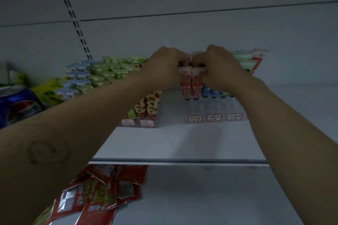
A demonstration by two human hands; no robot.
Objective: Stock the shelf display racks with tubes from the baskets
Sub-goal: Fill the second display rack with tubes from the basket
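Observation:
Two clear display racks stand on the white shelf (182,144). The right rack (215,113) holds red-and-white tubes (191,86) in its left slots and blue-capped tubes (210,91) beside them. My left hand (164,67) and my right hand (221,67) meet above that rack, fingers curled round the flat top ends of the red tubes, which stand caps down. The left rack (146,121) carries strawberry-print tubes (150,104) and rows of green and pale blue tubes (102,75) behind them. No basket is in view.
A blue soda pack (20,107) and yellow-green packets (49,89) sit at the shelf's far left. Red snack packets (109,188) lie on the lower shelf. A slotted upright (73,16) runs up the back wall. More green and red tubes (250,62) show behind my right hand.

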